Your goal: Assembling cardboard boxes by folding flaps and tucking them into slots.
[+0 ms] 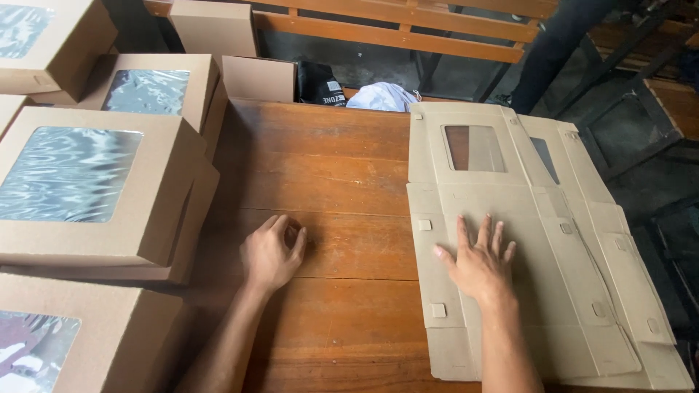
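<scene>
Pressing down on a stack of flat box blanks (524,240), the right hand (477,266) is lying palm-down with fingers spread and straight, gripping nothing; the blanks are sitting unfolded on the right side of the wooden table (328,189), overhanging its right edge, each with a clear window cutout (473,148) near the far end; a second blank is showing offset underneath the top one.

The left hand (271,255) is resting on bare wood, well apart from the blanks, fingers curled loosely inward; nothing is visibly held in it, though I cannot tell whether something small is sitting under the curled fingers.

Assembled window boxes (87,185) are piling up on the left side of the table, stacked in layers, the nearest stack just beside the left hand; one more assembled box (65,342) is sitting at the near left corner; beyond the far table edge a wooden bench (408,33), a black bag (320,84) and a white bundle (382,97) are showing.
</scene>
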